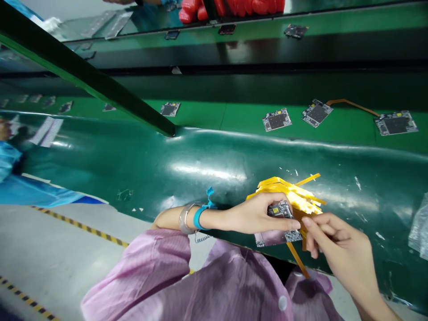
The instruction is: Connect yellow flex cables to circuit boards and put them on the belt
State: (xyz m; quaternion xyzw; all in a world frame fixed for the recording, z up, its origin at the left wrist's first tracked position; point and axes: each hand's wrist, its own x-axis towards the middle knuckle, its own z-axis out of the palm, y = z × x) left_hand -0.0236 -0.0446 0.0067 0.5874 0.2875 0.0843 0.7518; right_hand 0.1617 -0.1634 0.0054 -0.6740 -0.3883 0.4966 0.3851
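Observation:
My left hand [247, 217] is closed around a circuit board [271, 238], its thumb across the board's right part. Small chips and a yellow square show on the board between thumb and fingers. At its right edge, my right hand [347, 243] pinches an orange flex cable [303, 229]; the exact grip point is partly hidden by the fingers. Another orange strip [297, 261] hangs below the board over the bench edge. Just behind both hands lies a pile of yellow-orange flex cables [287, 189] on the green mat.
Several circuit boards [277, 119] lie along the green strip [203, 113] beyond the bench; one pair is joined by an orange cable [354, 104]. A green post [133, 102] slants across the left. Clear plastic bags [419, 227] rest at right. A co-worker's blue sleeve [10, 156] is at far left.

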